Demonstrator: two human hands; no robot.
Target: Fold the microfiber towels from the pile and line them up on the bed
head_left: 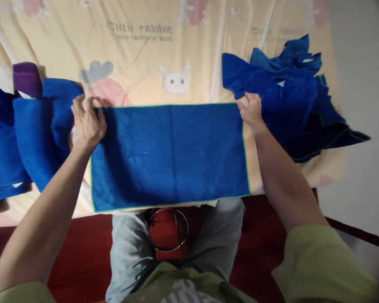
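Note:
A blue towel (170, 155) with a green hem lies spread flat on a cream sheet (145, 59) printed with rabbits. My left hand (86, 124) rests on the towel's far left corner, its fingers curled over the edge. At the far right corner my right hand (251, 110) is closed in a pinch on the towel's edge. Both arms reach forward from yellow-green sleeves.
Folded blue towels (28, 134) lie stacked at the left, with a purple one (27, 78) behind them. A crumpled heap of blue towels (290, 92) sits at the right. Below are my grey trousers, a red stool with a metal ring (170, 231) and red floor.

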